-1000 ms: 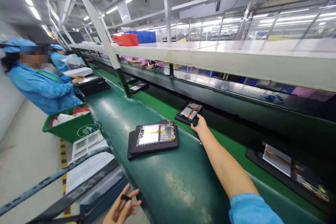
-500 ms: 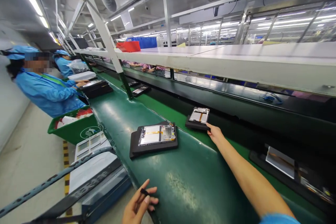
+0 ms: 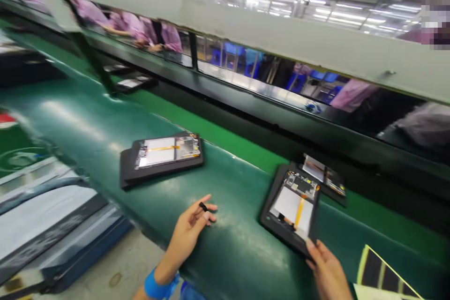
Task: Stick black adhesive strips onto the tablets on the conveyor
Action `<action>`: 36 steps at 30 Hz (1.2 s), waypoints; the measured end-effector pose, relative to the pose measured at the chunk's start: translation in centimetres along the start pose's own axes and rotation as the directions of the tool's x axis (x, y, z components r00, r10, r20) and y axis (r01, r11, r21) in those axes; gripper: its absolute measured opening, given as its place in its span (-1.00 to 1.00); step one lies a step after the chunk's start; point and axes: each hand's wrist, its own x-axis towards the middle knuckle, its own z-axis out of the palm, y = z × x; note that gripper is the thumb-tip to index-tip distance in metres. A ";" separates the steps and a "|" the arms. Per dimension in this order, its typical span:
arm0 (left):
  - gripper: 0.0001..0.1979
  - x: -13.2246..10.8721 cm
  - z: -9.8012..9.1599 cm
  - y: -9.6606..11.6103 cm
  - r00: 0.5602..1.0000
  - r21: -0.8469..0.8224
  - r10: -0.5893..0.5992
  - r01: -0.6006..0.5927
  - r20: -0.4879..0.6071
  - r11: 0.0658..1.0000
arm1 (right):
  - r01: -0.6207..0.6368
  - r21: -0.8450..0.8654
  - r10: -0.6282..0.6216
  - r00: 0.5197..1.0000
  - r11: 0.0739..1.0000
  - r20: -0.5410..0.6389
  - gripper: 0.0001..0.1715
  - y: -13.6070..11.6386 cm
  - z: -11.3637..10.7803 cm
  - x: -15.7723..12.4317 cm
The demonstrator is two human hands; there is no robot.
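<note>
My right hand [image 3: 326,262] grips the near corner of a black foam tray [image 3: 269,206] at the right of the green bench. In that tray lies an opened tablet [image 3: 295,204], with silver battery, orange ribbon cable and circuit board showing. My left hand [image 3: 191,222] hovers over the bench's front part with curled fingers and a small black piece [image 3: 203,206] at them; its kind is too small to tell. Farther left, a second opened tablet [image 3: 165,150] rests on another black foam tray [image 3: 128,173], apart from both hands.
Behind the right-hand tray, another tablet [image 3: 323,173] lies on the green conveyor belt [image 3: 221,133]. A yellow-edged sheet with dark patches [image 3: 381,274] is at the lower right. A white shelf [image 3: 246,23] and its post [image 3: 87,61] stand beyond the bench. People in pink sit across the line.
My right hand has brought a tray with its tablet from the belt toward me over the bench. The left hand has come farther over the bench. The view has turned right and down.
</note>
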 end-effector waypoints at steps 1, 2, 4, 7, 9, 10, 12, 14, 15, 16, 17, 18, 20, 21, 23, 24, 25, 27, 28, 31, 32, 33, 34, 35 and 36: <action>-0.38 0.2 0.2 -0.1 1.000 0.024 -0.002 0.001 0.010 1.000 | 0.037 -0.044 -0.036 0.999 0.998 0.023 -0.26 1.1 0.8 -2.1; -0.39 0.4 0.3 -0.1 1.000 0.052 0.001 -0.001 0.015 0.999 | 0.100 -0.085 -0.088 0.987 0.991 0.133 -0.29 1.9 1.8 -3.9; -0.41 0.9 0.6 0.1 1.000 0.119 0.012 -0.014 0.017 0.993 | 0.315 -0.094 -0.234 0.845 0.945 0.480 -0.35 2.1 3.7 -6.7; -0.45 1.2 1.0 0.5 0.997 0.279 0.079 -0.070 -0.022 0.958 | 0.636 0.040 -0.413 0.450 0.771 0.792 -0.49 -0.7 5.0 -8.2; -0.50 1.2 1.5 0.7 0.987 0.416 0.159 -0.131 -0.034 0.900 | 0.803 0.011 -0.523 0.377 0.596 0.764 -0.65 -3.8 4.8 -7.3; -0.53 1.2 1.9 0.8 0.979 0.481 0.202 -0.168 -0.021 0.861 | 0.847 -0.070 -0.551 0.403 0.527 0.731 -0.70 -5.2 4.6 -6.5; -0.57 1.0 2.9 0.6 0.964 0.568 0.265 -0.232 0.025 0.789 | 0.903 -0.169 -0.625 0.400 0.396 0.671 -0.68 -7.5 4.4 -4.4; -0.60 0.8 4.3 0.3 0.954 0.601 0.291 -0.272 0.068 0.752 | 0.930 -0.224 -0.669 0.365 0.291 0.647 -0.64 -8.7 4.5 -2.3; -0.60 0.7 5.1 0.1 0.952 0.605 0.294 -0.282 0.082 0.745 | 0.938 -0.249 -0.678 0.347 0.242 0.648 -0.62 -9.0 4.7 -1.3; -0.60 0.6 5.8 -0.2 0.951 0.607 0.294 -0.289 0.094 0.741 | 0.942 -0.276 -0.678 0.330 0.192 0.656 -0.61 -9.0 5.0 -0.4; -0.59 0.5 6.6 -0.4 0.950 0.612 0.296 -0.295 0.104 0.734 | 0.943 -0.303 -0.678 0.311 0.134 0.666 -0.61 -9.0 5.3 0.5; -0.58 0.5 7.3 -0.6 0.948 0.616 0.298 -0.301 0.111 0.728 | 0.943 -0.326 -0.679 0.283 0.068 0.677 -0.62 -8.9 5.5 1.2; -0.55 0.3 8.6 -0.9 0.940 0.640 0.316 -0.322 0.128 0.698 | 0.939 -0.337 -0.679 0.202 -0.071 0.706 -0.70 -8.7 5.9 2.3; -0.52 0.3 9.3 -1.0 0.932 0.664 0.334 -0.338 0.139 0.667 | 0.933 -0.335 -0.675 0.163 -0.132 0.720 -0.73 -8.6 5.9 2.7; -0.45 0.2 10.4 -1.2 0.912 0.726 0.372 -0.371 0.170 0.578 | 0.912 -0.349 -0.658 0.130 -0.213 0.742 -0.74 -8.6 5.7 3.2; -0.42 0.2 10.9 -1.2 0.903 0.758 0.387 -0.382 0.185 0.529 | 0.899 -0.371 -0.651 0.139 -0.233 0.746 -0.71 -8.6 5.5 3.4; -0.39 0.1 11.4 -1.3 0.897 0.786 0.397 -0.384 0.194 0.485 | 0.884 -0.399 -0.651 0.157 -0.243 0.743 -0.67 -8.6 5.3 3.4; -0.36 0.2 12.2 -1.4 0.894 0.828 0.403 -0.370 0.195 0.421 | 0.860 -0.446 -0.656 0.190 -0.248 0.731 -0.62 -8.5 5.0 3.4; -0.35 0.2 12.4 -1.4 0.894 0.844 0.404 -0.361 0.192 0.397 | 0.856 -0.454 -0.660 0.194 -0.248 0.726 -0.61 -8.5 4.9 3.4; -0.33 0.4 12.7 -1.4 0.893 0.860 0.412 -0.347 0.182 0.374 | 0.859 -0.442 -0.658 0.180 -0.256 0.731 -0.59 -8.5 4.8 3.3; -0.33 0.5 12.6 -1.4 0.891 0.853 0.418 -0.351 0.177 0.386 | 0.863 -0.433 -0.656 0.171 -0.261 0.735 -0.59 -8.5 4.9 3.3; -0.34 0.5 12.4 -1.3 0.887 0.842 0.429 -0.357 0.170 0.404 | 0.866 -0.423 -0.654 0.161 -0.266 0.739 -0.58 -8.5 5.0 3.3; -0.35 0.5 12.1 -1.2 0.882 0.830 0.440 -0.366 0.166 0.421 | 0.870 -0.411 -0.650 0.150 -0.271 0.745 -0.57 -8.5 5.1 3.4; -0.36 0.4 11.7 -1.1 0.877 0.820 0.450 -0.378 0.168 0.430 | 0.875 -0.398 -0.646 0.138 -0.277 0.751 -0.56 -8.5 5.2 3.4; -0.39 0.2 11.3 -0.9 0.870 0.814 0.459 -0.392 0.178 0.428 | 0.878 -0.386 -0.641 0.127 -0.283 0.757 -0.55 -8.5 5.3 3.4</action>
